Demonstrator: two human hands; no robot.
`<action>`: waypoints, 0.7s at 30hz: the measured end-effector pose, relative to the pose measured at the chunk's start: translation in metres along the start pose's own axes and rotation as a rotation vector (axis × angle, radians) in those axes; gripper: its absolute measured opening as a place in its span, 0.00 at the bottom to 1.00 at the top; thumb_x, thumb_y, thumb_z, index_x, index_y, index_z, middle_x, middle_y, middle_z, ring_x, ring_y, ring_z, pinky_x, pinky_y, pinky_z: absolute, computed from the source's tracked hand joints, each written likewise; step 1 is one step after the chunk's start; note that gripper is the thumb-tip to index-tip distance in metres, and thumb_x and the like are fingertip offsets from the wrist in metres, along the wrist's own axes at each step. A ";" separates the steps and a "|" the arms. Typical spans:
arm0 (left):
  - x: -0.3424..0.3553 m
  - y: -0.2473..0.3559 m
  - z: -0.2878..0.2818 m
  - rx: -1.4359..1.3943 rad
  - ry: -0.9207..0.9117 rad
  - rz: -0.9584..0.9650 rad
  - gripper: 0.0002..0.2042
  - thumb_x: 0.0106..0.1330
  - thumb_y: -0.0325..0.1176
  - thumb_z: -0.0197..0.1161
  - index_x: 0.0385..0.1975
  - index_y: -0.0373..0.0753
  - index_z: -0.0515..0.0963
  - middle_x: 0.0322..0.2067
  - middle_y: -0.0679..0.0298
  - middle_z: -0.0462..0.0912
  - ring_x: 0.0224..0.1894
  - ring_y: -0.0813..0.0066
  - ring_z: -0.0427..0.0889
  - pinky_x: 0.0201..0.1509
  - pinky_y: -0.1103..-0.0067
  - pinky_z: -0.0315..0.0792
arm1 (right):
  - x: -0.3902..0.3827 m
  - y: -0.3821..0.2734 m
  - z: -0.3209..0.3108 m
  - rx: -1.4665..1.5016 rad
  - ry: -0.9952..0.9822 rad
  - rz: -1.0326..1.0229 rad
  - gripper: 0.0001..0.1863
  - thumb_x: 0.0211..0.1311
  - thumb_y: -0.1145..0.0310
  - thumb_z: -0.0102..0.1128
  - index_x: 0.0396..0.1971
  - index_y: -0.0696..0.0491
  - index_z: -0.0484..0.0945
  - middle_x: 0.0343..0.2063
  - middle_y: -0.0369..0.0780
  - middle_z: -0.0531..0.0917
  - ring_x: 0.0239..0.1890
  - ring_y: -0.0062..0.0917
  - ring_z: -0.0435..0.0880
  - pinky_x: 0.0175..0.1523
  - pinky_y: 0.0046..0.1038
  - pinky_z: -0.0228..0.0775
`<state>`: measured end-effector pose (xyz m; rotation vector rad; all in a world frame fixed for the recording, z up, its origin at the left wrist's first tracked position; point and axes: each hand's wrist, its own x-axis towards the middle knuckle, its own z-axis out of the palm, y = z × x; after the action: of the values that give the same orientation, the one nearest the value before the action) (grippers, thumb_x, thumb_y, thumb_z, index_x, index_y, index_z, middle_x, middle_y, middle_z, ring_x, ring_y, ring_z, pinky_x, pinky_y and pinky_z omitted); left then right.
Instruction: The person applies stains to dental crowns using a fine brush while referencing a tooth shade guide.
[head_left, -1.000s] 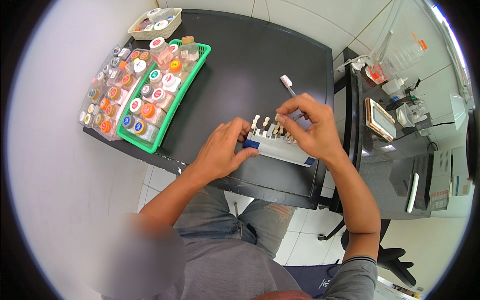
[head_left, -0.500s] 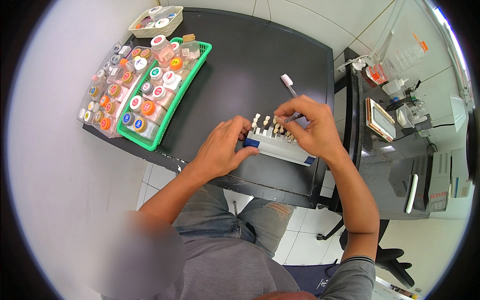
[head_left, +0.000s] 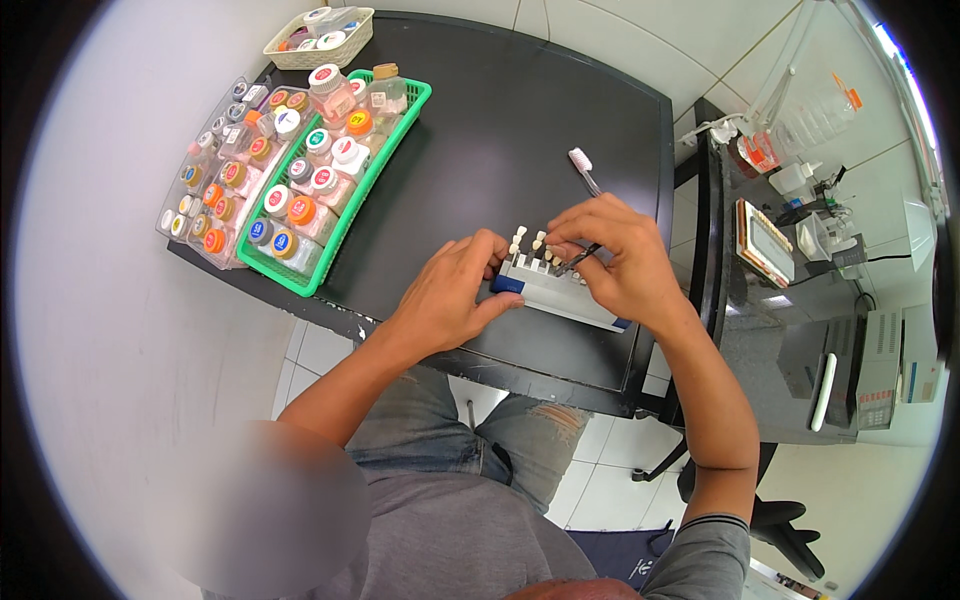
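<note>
A white and blue dental shade guide [head_left: 565, 299] lies near the front edge of the black table, with tooth-shaped tabs [head_left: 517, 240] standing along its back. My left hand [head_left: 445, 295] is closed around its left end, thumb on the front and fingers behind. Over the middle of the row, my right hand [head_left: 630, 255] pinches a shade tab by its thin dark stem [head_left: 577, 260]. The stem slants down to the left, its lower end at the slots; I cannot tell whether it sits in one. My fingers hide the tabs on the right.
Behind my right hand lies a toothbrush [head_left: 582, 165]. At the left stand a green basket [head_left: 330, 245] and a clear box [head_left: 165, 215] of small capped bottles, with a cream basket [head_left: 330, 58] behind. A side counter [head_left: 745, 330] to the right holds equipment.
The stem in my right hand has swung from nearly level to slanting down toward the guide's slots. My left hand keeps its hold. The whole view has shifted slightly.
</note>
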<state>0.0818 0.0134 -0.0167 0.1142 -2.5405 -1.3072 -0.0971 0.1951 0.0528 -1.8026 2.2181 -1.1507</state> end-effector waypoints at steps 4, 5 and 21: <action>-0.001 -0.003 0.002 -0.015 0.007 0.005 0.26 0.63 0.35 0.82 0.54 0.36 0.73 0.46 0.54 0.84 0.48 0.55 0.85 0.56 0.62 0.78 | 0.005 -0.015 -0.016 0.096 0.070 0.166 0.11 0.58 0.80 0.69 0.42 0.57 0.89 0.43 0.45 0.90 0.46 0.37 0.89 0.52 0.36 0.80; -0.001 -0.004 0.002 -0.020 0.010 0.007 0.26 0.63 0.35 0.82 0.54 0.36 0.73 0.46 0.53 0.84 0.48 0.54 0.85 0.56 0.62 0.79 | 0.005 -0.012 -0.019 0.102 0.069 0.168 0.11 0.58 0.79 0.69 0.42 0.58 0.88 0.43 0.45 0.90 0.46 0.37 0.89 0.53 0.36 0.80; 0.000 -0.003 0.001 -0.057 -0.015 0.031 0.27 0.63 0.33 0.80 0.60 0.36 0.78 0.45 0.53 0.87 0.46 0.56 0.87 0.54 0.65 0.81 | -0.002 -0.002 -0.005 -0.107 -0.170 0.167 0.12 0.55 0.66 0.73 0.37 0.56 0.89 0.36 0.42 0.90 0.43 0.40 0.87 0.55 0.40 0.78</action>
<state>0.0815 0.0123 -0.0194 0.0533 -2.5047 -1.3718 -0.0971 0.1995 0.0571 -1.6433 2.3164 -0.8307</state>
